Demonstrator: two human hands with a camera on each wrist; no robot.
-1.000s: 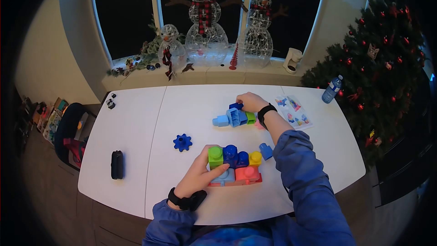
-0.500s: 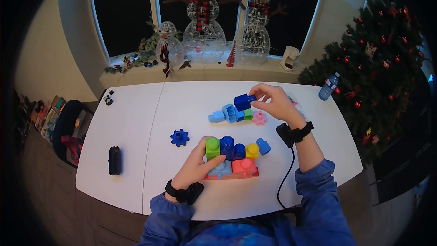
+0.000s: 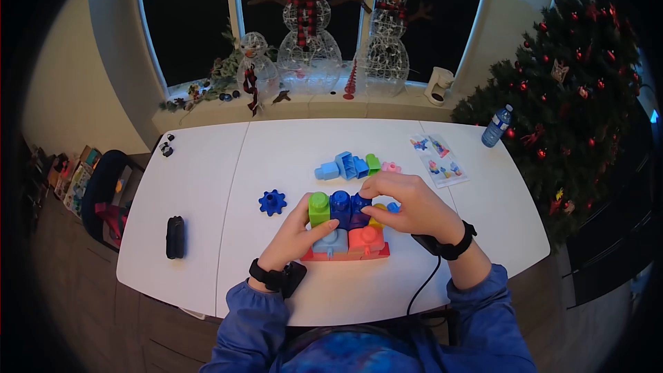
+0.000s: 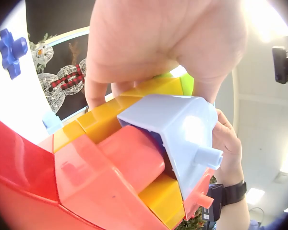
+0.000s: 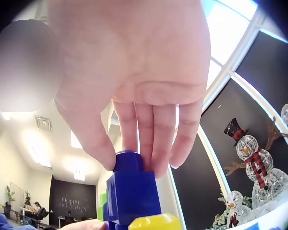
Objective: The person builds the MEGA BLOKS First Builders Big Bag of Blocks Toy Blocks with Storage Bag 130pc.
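Note:
My left hand (image 3: 293,235) grips the left side of a toy-block build, its thumb across the front. Within this build are a green block (image 3: 319,211), a tall dark blue block (image 3: 340,208), a pale blue block (image 4: 177,120) and a coral block (image 3: 366,238) over a red base (image 3: 345,256). At the top right, my right hand (image 3: 411,204) pinches the round stud of another dark blue block (image 5: 134,194), which stands upright on the build. In front of it, a yellow block (image 5: 156,222) shows low in the right wrist view.
Behind the build lie light blue blocks (image 3: 327,170), a green block (image 3: 373,163) and a pink gear (image 3: 391,167). A blue gear piece (image 3: 272,202) sits left, with a black case (image 3: 175,237) farther out. A picture sheet (image 3: 442,169) and water bottle (image 3: 497,126) are at the back right.
My right hand picked up the dark blue block from the back pile and brought it toward me, down onto the build's right part. My left hand keeps its grip.

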